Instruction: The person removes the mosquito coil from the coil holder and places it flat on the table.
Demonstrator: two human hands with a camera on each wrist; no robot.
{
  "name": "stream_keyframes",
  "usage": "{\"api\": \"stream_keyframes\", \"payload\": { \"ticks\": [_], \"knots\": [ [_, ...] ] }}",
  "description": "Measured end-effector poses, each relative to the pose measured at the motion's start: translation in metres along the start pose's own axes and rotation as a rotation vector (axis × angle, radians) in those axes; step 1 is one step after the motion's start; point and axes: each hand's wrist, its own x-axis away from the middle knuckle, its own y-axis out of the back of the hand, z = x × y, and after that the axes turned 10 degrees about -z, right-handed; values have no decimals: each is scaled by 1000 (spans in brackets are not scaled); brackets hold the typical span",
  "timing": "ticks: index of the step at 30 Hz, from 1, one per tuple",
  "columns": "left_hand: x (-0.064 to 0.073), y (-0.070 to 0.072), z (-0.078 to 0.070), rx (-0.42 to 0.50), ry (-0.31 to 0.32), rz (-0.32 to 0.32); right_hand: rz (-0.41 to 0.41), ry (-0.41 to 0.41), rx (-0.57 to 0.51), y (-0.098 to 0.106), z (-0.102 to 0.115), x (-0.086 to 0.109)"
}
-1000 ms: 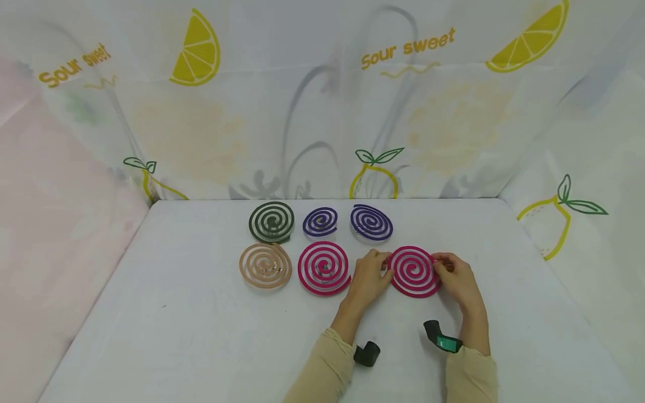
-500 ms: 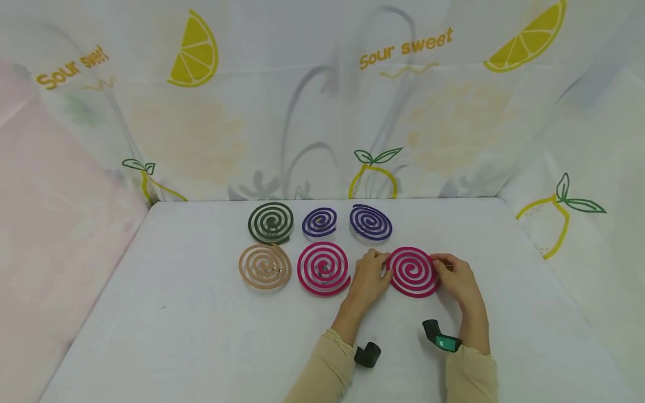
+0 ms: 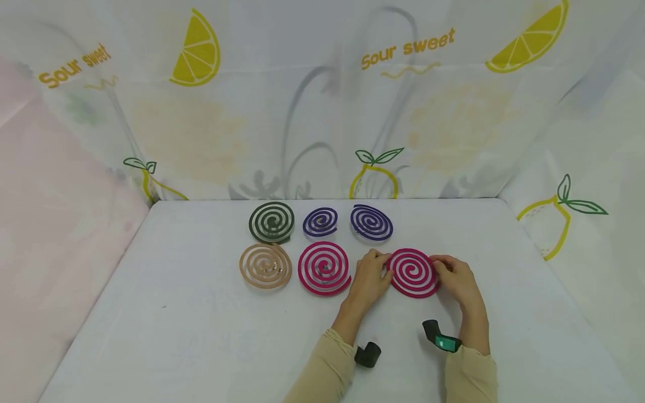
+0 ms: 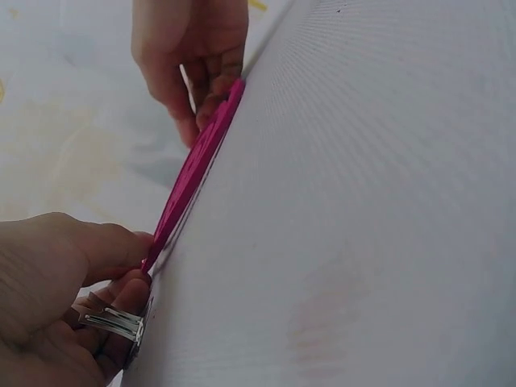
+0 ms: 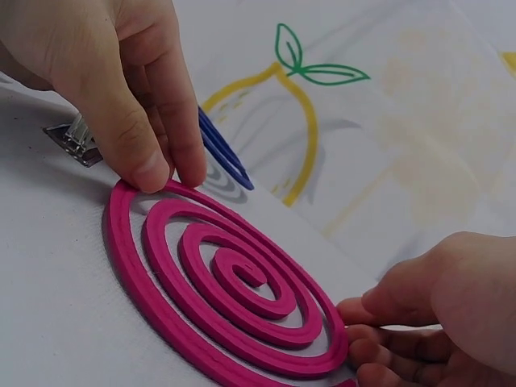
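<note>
A magenta mosquito coil [image 3: 412,272] is held between both hands, just above the white table or touching it; which one I cannot tell. My left hand [image 3: 372,274] pinches its left edge between thumb and fingers. Against the lower fingers of that hand sits a small metal coil stand [image 4: 117,324], partly hidden, also visible as a metal stand [image 5: 74,139] in the right wrist view. On the opposite edge, my right hand [image 3: 456,277] pinches the coil with thumb and fingertips. Seen edge-on in the left wrist view, the coil [image 4: 193,173] looks thin and flat.
Left of the hands, a second magenta coil [image 3: 300,268] sits raised on a stand, beside a tan coil [image 3: 243,267]. Behind them stand a dark green coil [image 3: 251,223], a small purple coil [image 3: 319,222] and a larger purple coil [image 3: 372,223]. A printed cloth [image 3: 262,112] backs the table.
The magenta coil and the right hand have shifted very slightly toward the front. Both hands keep their hold; the other coils stay in place.
</note>
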Motion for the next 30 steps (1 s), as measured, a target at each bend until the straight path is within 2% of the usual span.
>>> {"api": "stream_keyframes", "payload": {
  "ticks": [10, 20, 27, 30],
  "knots": [
    [1, 1, 0, 10, -10, -6, 5, -7, 4, 0, 0, 0],
    [-2, 0, 0, 65, 15, -24, -10, 3, 11, -1, 1, -2],
    [-3, 4, 1, 176, 79, -65, -26, 7, 1, -2, 2, -3],
    [-4, 6, 1, 195, 97, -90, -28, 5, 0, -3, 2, -3]
  ]
}}
